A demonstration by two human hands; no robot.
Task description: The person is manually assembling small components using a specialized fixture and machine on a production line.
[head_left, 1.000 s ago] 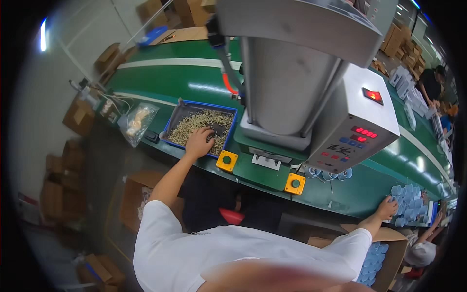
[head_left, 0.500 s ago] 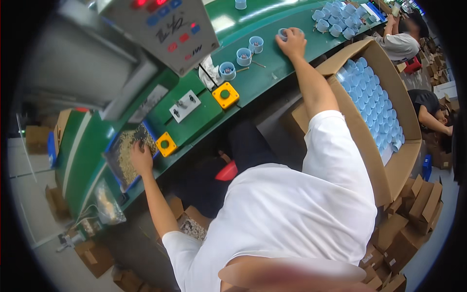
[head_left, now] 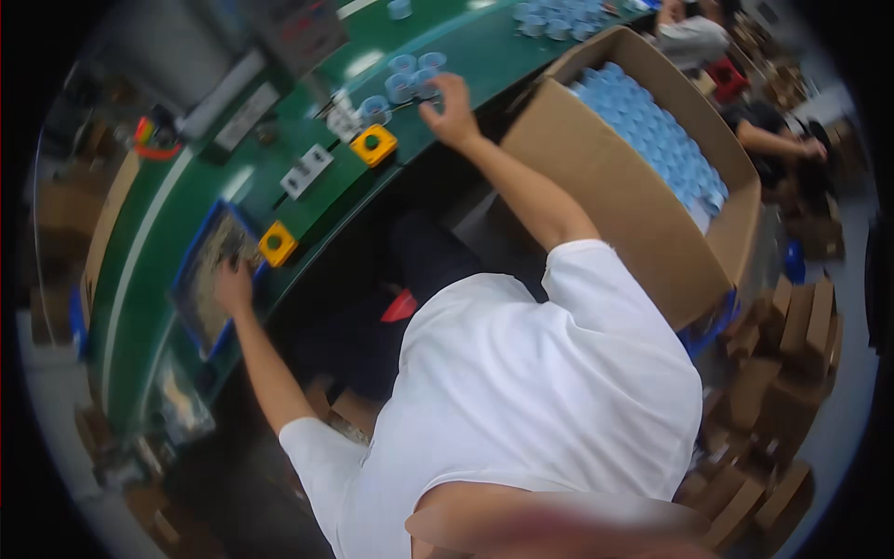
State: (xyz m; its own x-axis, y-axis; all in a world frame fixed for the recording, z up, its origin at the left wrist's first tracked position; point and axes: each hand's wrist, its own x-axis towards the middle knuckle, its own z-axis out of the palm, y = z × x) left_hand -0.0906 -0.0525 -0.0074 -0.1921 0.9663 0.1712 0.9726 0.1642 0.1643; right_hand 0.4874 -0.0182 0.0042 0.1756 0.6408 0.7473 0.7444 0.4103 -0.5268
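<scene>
My left hand reaches into a blue-rimmed tray of small pale pieces. Its fingers curl down among them, and whatever they pinch is too blurred to make out. Out over the green bench, my right hand has thumb and forefinger apart, right beside a light blue round cup. Several similar cups stand close by, among them one cup nearer the yellow button box. Small contents inside the cups are blurred.
A machine overhangs the bench, with a white block and a second yellow button box below it. An open carton of blue cups stands at my right. More cups lie farther along. Two people work beyond.
My right hand has come left from the cup it gripped and its fingers have parted. More cups now cluster beside it. The left hand stays in the tray; the whole view has shifted.
</scene>
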